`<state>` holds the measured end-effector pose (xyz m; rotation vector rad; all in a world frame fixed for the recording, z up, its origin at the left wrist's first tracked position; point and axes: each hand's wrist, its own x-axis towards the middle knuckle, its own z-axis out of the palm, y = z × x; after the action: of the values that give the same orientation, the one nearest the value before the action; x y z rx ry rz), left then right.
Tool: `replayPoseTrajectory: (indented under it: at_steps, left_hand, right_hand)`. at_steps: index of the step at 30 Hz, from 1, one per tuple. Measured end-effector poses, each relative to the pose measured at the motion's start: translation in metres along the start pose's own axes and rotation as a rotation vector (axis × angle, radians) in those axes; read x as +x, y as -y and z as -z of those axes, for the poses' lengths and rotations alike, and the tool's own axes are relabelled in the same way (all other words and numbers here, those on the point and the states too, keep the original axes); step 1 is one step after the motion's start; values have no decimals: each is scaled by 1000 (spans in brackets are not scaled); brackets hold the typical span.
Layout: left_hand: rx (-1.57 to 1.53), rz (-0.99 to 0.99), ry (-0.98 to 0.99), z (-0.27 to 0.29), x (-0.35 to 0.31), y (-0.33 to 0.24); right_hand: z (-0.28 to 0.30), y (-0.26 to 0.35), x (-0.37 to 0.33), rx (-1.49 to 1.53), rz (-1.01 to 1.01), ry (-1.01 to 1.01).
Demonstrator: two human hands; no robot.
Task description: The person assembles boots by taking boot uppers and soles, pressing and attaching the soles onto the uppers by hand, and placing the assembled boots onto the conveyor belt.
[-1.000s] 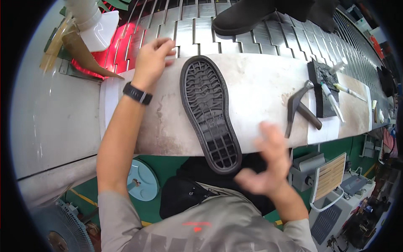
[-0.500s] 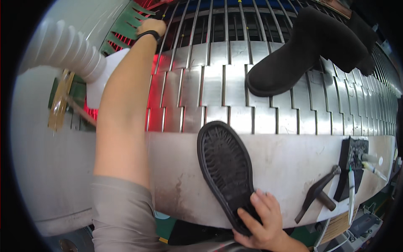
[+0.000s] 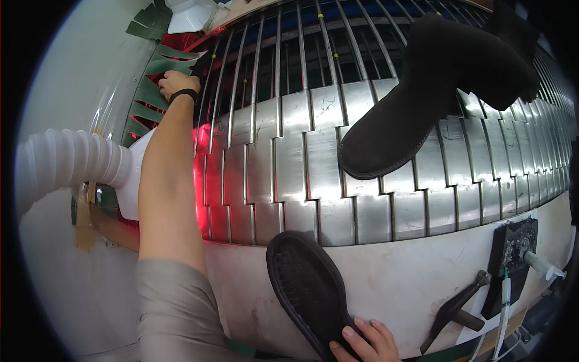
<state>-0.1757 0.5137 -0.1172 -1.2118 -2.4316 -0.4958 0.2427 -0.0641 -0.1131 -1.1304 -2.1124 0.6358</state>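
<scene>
My left arm reaches far forward to the slit green curtain point(image 3: 149, 93) at the left, where my left hand point(image 3: 177, 83) is closed, its fingers curled. A dark shape shows just beyond that hand; what the fingers hold, if anything, I cannot make out. Near the lower edge, my right hand point(image 3: 369, 342) grips the heel end of a black shoe sole point(image 3: 307, 280), its hollow inner side facing up with a raised rim. To the right, a black boot point(image 3: 386, 133) lies on its side on the metal slats, toe toward the left.
The slatted metal conveyor point(image 3: 338, 163) runs across, lit red at the left. A pale ledge point(image 3: 241, 271) edges it. A hammer point(image 3: 455, 311), a dark block point(image 3: 512, 247) and a syringe point(image 3: 505, 301) lie at the right. A white ribbed hose point(image 3: 78, 160) stands at the left.
The view has shifted, so conveyor and boot sit lower in the picture. My left hand has gone to the left, against the green curtain. My right hand stays on the sole's heel.
</scene>
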Motion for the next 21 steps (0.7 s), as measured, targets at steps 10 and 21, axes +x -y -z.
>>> replayPoseTrajectory:
  at_steps: [10, 21]
  left_hand:
    - [-575, -596, -257, 109, -145, 9]
    - [-1155, -1123, -476, 342, -442, 115]
  right_hand:
    - [-3, 12, -2, 104, -20, -73]
    - [7, 77, -36, 1404, -242, -526]
